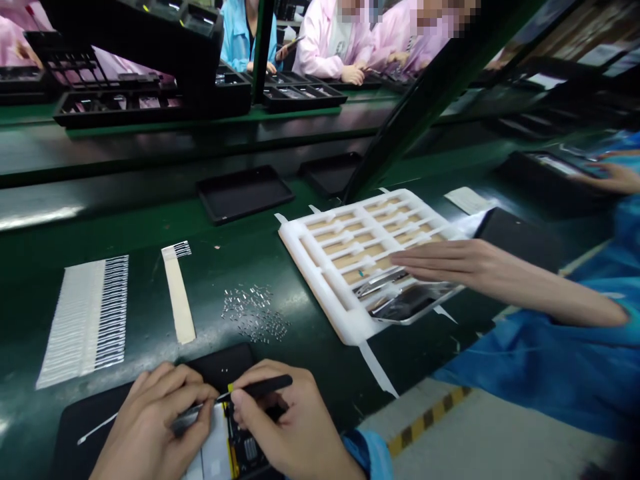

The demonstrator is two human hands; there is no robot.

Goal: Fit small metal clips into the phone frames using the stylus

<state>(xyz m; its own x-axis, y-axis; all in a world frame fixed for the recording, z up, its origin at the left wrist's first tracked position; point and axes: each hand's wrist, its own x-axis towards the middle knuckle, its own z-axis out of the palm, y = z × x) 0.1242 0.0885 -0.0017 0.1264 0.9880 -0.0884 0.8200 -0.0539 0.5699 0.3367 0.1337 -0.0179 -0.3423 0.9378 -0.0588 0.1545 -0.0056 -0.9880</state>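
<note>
In my right hand (290, 420) is a pair of black tweezers (270, 385), pinched between thumb and fingers and pointing left. My left hand (155, 420) is closed, its fingertips pressed together near the tweezer tips; whatever they grip is hidden. A thin white stick-like piece (97, 428) pokes out to the left of that hand; whether the hand holds it, I cannot tell. Beneath both hands lies an opened electronic device, with a silver battery-like block (215, 447), yellow tape edges and a dark circuit board (249, 448). A black pad (83, 417) extends under it.
Small metal parts (255, 313) lie scattered ahead, beside a cream strip (179, 300) and a sheet of thin white strips (83, 320). A co-worker's hand (450, 260) reaches over a white foam tray (345, 327). Black trays (245, 193) and a slanted post (425, 107) stand beyond.
</note>
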